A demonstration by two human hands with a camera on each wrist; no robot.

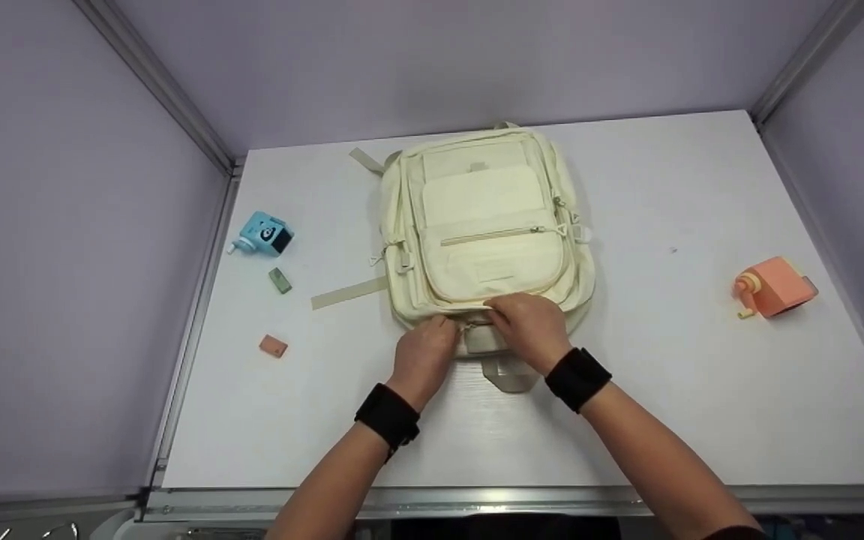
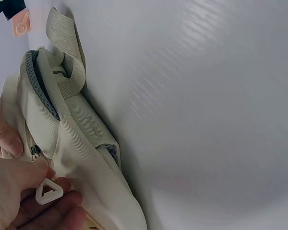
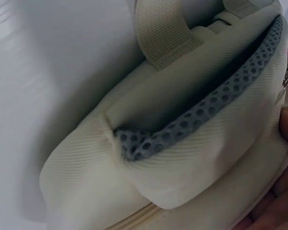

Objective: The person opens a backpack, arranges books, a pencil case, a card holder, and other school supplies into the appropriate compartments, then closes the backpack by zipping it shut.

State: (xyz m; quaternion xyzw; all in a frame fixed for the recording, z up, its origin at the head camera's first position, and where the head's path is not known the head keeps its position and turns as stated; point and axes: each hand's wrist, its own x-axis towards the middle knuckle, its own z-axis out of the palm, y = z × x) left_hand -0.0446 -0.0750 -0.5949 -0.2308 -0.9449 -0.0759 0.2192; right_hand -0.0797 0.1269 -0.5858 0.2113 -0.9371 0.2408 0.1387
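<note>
A cream backpack [image 1: 484, 195] lies front side up on the white table, its top-handle end towards me. At that near edge my left hand [image 1: 424, 352] pinches a zipper; the left wrist view shows its white triangular pull [image 2: 49, 191] at the thumb and fingers. Beside it, my right hand [image 1: 529, 326] grips the fabric along the same edge, thumb on one side and fingers curled on the other. Close to the hands, a pocket with a grey mesh lining [image 3: 197, 115] gapes a little. The webbing handle [image 3: 163, 36] sticks out from the bag's end.
To the left lie a blue box-shaped gadget with a crank [image 1: 263, 234], a small green block [image 1: 280, 280] and a small orange-brown block [image 1: 273, 346]. An orange crank gadget [image 1: 777, 287] lies far right. A loose strap [image 1: 349, 292] extends left. Walls [image 1: 477, 67] enclose the table.
</note>
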